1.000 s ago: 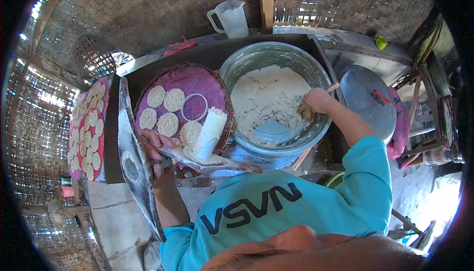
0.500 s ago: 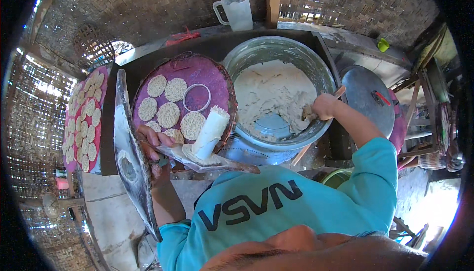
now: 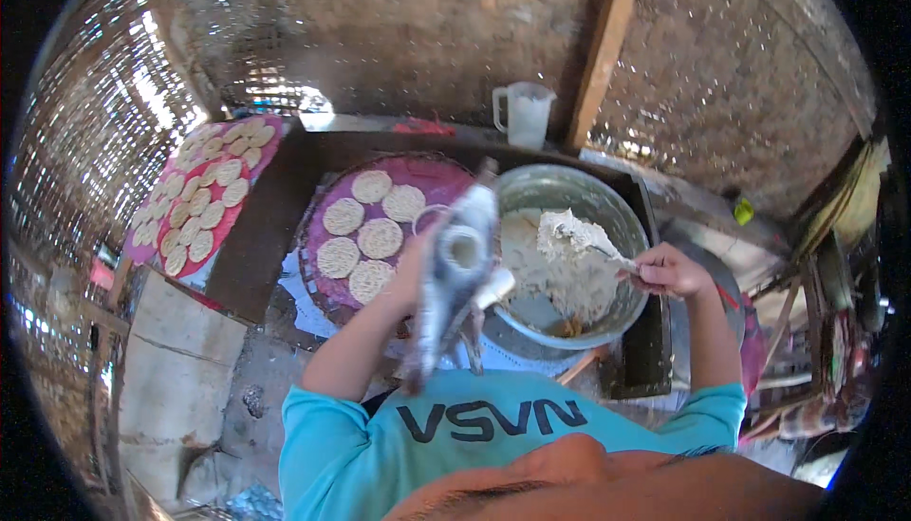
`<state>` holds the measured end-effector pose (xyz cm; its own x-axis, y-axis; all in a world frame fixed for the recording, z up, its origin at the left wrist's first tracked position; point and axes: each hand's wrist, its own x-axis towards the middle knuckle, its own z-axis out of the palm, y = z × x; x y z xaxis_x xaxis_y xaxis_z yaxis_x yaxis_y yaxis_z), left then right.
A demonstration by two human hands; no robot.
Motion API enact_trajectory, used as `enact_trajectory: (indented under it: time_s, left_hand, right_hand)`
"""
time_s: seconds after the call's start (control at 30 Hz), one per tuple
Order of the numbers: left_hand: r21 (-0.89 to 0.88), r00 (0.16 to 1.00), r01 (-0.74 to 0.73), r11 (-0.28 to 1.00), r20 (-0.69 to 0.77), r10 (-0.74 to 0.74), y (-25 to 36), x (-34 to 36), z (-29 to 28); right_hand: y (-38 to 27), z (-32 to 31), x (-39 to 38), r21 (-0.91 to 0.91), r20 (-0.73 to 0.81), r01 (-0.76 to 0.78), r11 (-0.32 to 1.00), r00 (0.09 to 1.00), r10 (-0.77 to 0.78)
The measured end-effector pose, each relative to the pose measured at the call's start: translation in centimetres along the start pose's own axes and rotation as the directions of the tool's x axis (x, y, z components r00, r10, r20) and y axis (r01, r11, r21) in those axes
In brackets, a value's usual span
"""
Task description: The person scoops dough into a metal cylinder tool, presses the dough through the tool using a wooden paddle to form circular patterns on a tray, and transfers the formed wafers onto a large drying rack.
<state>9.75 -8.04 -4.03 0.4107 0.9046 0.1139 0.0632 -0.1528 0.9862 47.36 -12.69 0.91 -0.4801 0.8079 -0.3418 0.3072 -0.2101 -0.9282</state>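
My left hand [image 3: 414, 267] grips a two-part wooden dough press above the right side of the round tray; its fingers are partly behind the wood. The press's board with a round hole [image 3: 462, 251] stands nearly upright, smeared by motion. Beside it shows the pale, dough-coated cylinder [image 3: 497, 287] of the other part. My right hand [image 3: 672, 270] is closed on the handle of a spoon [image 3: 619, 259] over the large metal basin [image 3: 638, 200]. A lump of pale dough [image 3: 572, 233] sits heaped on the spoon. More soft dough [image 3: 593, 291] lies in the basin below.
Lacy dough discs [image 3: 381, 237] lie on the pink-covered round tray [image 3: 432, 173], with a white ring [image 3: 429, 212] partly hidden by the press. More discs rest on pink cloths [image 3: 234, 194] at left. A clear jug [image 3: 529, 115] stands behind; a wooden stick [image 3: 581, 366] leans near the basin.
My right hand has lifted the spoon, loaded with dough, from the dough mass. My left hand has carried the press rightward toward the basin and turned it. The view has shifted.
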Motion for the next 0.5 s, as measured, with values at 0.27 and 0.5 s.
enact_trajectory:
  time_s: [0.27, 0.5]
  left_hand:
    - [0.513, 0.978, -0.204, 0.834, 0.135, 0.157, 1.5, 0.8, 1.3]
    - [0.505, 0.967, -0.257, 0.824, 0.128, 0.223, 0.9, -0.5, 0.8]
  right_hand:
    - [-6.3, 3.1, 1.5, -0.764, 0.042, 0.301, 0.57, 0.906, -0.421]
    - [-15.0, 8.9, 0.8, -0.982, 0.187, 0.154, -0.106, 0.789, -0.585]
